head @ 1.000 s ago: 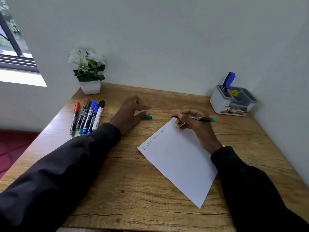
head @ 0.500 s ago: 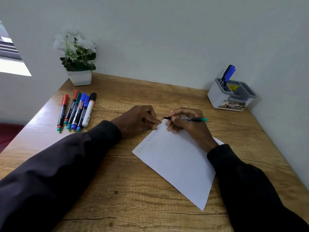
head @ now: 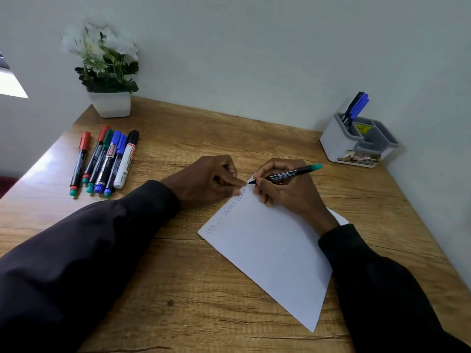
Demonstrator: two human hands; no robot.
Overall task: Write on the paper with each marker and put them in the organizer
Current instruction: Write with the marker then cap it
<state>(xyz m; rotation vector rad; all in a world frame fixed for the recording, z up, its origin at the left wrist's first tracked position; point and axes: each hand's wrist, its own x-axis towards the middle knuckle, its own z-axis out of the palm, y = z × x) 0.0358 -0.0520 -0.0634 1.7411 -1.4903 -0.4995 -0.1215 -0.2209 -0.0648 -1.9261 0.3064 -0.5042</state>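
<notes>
A white paper [head: 267,250] lies slanted on the wooden desk [head: 178,289], with faint writing along its upper left edge. My right hand [head: 285,194] is shut on a black marker with a green end [head: 293,171], and its bare tip touches the paper's far corner. My left hand [head: 206,179] is curled, index fingertip pressing the paper's edge beside the tip. The marker's cap is not visible. The grey organizer [head: 339,146] stands at the far right and holds two blue markers [head: 355,108].
Several capped markers [head: 107,161], red, green, blue and black, lie in a row at the far left. A white pot with flowers [head: 109,103] stands behind them against the wall. Walls close off the desk at the back and the right.
My left hand moved right from a green cap on the desk and curled against the paper's edge; the cap is out of sight. My right hand lowered the marker tip to the paper's corner.
</notes>
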